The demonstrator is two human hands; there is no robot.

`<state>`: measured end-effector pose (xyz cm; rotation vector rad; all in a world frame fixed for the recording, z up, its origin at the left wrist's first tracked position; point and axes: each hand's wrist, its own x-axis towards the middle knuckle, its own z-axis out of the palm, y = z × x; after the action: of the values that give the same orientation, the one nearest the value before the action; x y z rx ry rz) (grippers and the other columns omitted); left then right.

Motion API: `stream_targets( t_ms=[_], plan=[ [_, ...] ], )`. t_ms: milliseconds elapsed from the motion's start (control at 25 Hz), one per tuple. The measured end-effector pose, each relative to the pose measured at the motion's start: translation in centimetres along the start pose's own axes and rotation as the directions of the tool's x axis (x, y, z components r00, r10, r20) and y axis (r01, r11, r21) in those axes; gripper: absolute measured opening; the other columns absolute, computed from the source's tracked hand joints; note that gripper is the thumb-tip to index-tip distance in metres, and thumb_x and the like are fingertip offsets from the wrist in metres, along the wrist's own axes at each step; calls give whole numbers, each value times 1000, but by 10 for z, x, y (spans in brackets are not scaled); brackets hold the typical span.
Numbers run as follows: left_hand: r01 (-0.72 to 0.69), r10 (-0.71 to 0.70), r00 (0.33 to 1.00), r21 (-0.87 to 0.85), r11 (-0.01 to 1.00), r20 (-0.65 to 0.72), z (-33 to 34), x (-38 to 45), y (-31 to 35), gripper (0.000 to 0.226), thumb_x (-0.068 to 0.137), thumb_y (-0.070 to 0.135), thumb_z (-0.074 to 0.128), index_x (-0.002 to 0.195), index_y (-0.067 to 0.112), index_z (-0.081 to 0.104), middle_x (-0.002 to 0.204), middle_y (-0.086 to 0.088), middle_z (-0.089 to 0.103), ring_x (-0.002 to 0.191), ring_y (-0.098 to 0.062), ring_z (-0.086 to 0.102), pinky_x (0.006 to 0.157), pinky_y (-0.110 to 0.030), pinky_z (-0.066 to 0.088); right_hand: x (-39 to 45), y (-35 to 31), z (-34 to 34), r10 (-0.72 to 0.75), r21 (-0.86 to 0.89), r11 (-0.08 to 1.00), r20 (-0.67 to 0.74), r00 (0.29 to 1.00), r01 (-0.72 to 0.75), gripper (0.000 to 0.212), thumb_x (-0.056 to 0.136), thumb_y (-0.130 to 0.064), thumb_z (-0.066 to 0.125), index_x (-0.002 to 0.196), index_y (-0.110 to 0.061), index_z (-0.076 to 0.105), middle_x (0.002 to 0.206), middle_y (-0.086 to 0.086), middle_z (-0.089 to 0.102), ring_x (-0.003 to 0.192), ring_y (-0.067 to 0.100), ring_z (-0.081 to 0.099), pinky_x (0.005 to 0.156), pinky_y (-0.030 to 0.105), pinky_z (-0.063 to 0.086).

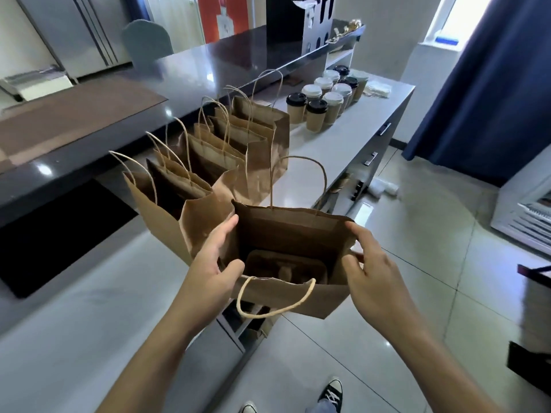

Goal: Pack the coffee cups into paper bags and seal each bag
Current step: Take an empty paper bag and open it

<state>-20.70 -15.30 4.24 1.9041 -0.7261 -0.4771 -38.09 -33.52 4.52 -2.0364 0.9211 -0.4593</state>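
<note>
An open brown paper bag stands at the near edge of the counter, with a brown cup carrier lying at its bottom. My left hand grips the bag's left side near the rim. My right hand pinches the right side, thumb inside the mouth. Together they hold the mouth spread wide. Several lidded coffee cups, some with black lids and some with white, stand in a cluster farther down the counter. No cup is in the bag I hold.
Several more open paper bags stand in a row on the grey counter between my bag and the cups. A raised dark bar top runs along the left. Tiled floor and a blue curtain lie to the right.
</note>
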Motion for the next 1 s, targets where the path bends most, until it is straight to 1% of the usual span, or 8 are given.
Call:
stream_targets(
  t_ms=[80,240,280,440,560,680,840,1000],
  plan=[
    [-6,6,1000,-4,1000,19,17,12,8,75,95,-1,52,153,45,36,160,21,33,147,-1,31,124,-42,30,8,12,-14,8,-4,1000,-13,1000,-8,51,106,-16,41,154,-31,38,128,-3,60,107,7,54,73,-6,39],
    [-11,11,998,-2,1000,69,61,39,25,75,96,-1,53,154,42,34,162,15,34,148,-6,32,123,-44,31,29,43,-49,48,-5,999,-59,997,-48,52,105,-17,42,154,-34,37,133,-5,58,112,8,52,77,0,37],
    [-14,14,997,-3,1000,80,73,45,30,75,96,0,54,154,42,34,161,13,35,149,-11,34,122,-47,32,34,51,-59,54,-6,998,-72,996,-55,52,105,-17,42,154,-34,38,134,-6,58,111,8,53,77,0,36],
    [-23,27,991,-32,999,132,124,68,51,76,94,-4,53,153,40,37,156,0,45,134,-53,42,110,-66,35,52,81,-97,85,-11,996,-123,989,-87,53,103,-16,43,152,-37,39,128,-9,57,103,4,54,75,4,39],
    [-41,45,992,-39,998,122,158,83,65,74,92,-2,54,152,39,40,149,-19,51,129,-61,38,107,-69,32,64,103,-122,100,-20,994,-143,985,-104,54,102,-15,44,151,-36,39,116,-4,60,86,10,53,69,13,39],
    [-75,78,993,-40,996,87,191,93,78,72,91,2,55,150,41,41,152,-15,49,129,-57,41,108,-65,36,74,122,-150,120,-11,992,-154,981,-123,53,102,-16,44,151,-36,39,105,-3,58,74,4,48,65,15,38],
    [-83,87,991,-41,996,103,227,110,91,74,93,-4,54,152,39,40,154,6,47,129,-58,38,107,-65,37,89,140,-180,146,25,989,-177,973,-144,54,101,-14,44,151,-35,41,96,-7,50,71,-1,43,64,20,36],
    [-95,98,986,-30,995,138,250,130,102,75,92,-3,54,153,38,39,156,17,43,130,-57,36,109,-64,35,106,155,-199,189,48,982,-201,961,-183,55,100,-14,45,151,-35,41,96,-5,51,76,9,45,77,28,37]
  ],
)
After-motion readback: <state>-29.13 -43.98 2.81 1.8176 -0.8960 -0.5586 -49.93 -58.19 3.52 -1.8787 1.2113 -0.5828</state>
